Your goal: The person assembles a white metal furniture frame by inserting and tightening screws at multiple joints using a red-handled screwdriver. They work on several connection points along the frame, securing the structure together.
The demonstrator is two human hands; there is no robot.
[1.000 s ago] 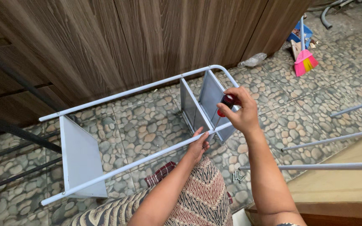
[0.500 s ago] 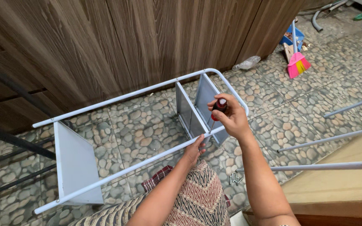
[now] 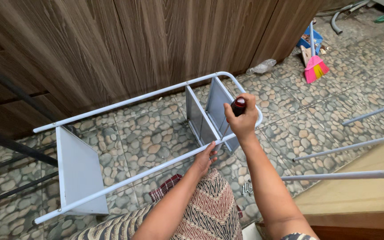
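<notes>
The long white metal frame [image 3: 138,133] lies on its side above the floor, and it can tip or turn, because only the left hand [image 3: 204,156] steadies it, fingers resting on the lower tube beside the grey panel [image 3: 201,118]. The right hand [image 3: 242,120] is closed fully around the dark red handle of a screwdriver [image 3: 238,106], its shaft going down to the tube; if the tip slips from the screw, it may hit the left fingers just below. The small screws [image 3: 246,188] could roll away on the pebble-pattern floor [image 3: 156,138]. Behind stands a brown wooden wall [image 3: 134,44]; a pink broom [image 3: 314,66] lies far right.
</notes>
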